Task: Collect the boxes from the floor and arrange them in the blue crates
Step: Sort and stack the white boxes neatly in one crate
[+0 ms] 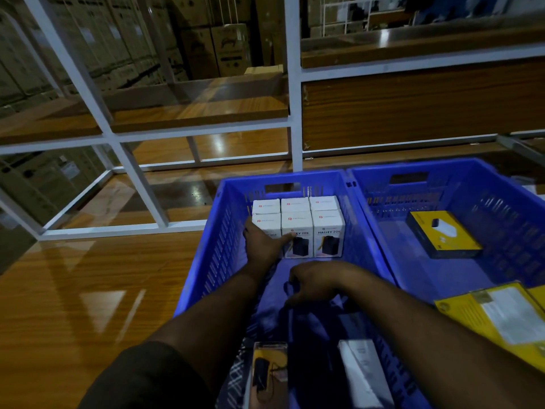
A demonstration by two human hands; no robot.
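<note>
Wooden floor; left hand [262, 243] lies flat against white boxes [298, 228], right hand's [312, 286] grip unclear.

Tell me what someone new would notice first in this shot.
Two blue crates sit side by side on the glossy wooden floor: the left crate holds white boxes packed against its far wall, with the left hand on the leftmost one. A yellow box lies flat in the right crate.
</note>
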